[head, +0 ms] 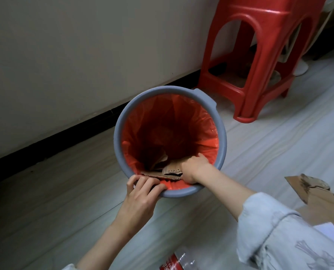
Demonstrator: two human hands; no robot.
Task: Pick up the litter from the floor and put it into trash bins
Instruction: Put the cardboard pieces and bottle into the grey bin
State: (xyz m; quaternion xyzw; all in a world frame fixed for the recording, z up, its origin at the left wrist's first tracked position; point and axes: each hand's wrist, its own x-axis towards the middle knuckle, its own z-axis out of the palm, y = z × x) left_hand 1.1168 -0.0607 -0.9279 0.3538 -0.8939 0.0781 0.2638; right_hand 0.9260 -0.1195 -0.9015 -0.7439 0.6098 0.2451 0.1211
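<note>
Round grey plastic bin (123, 121), glossy orange liner. Both hands at near rim: left hand (142, 193) pinches torn corrugated cardboard (172, 170); right hand (194, 168) grips it inside.

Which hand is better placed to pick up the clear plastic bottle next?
Probably left: the clear plastic bottle with red label lies nearer the left hand, while the right hand is inside the grey bin.

pale blue denim sleeves (275, 230) pushed up the forearms, the right one bearing a grey printed pattern.
</note>
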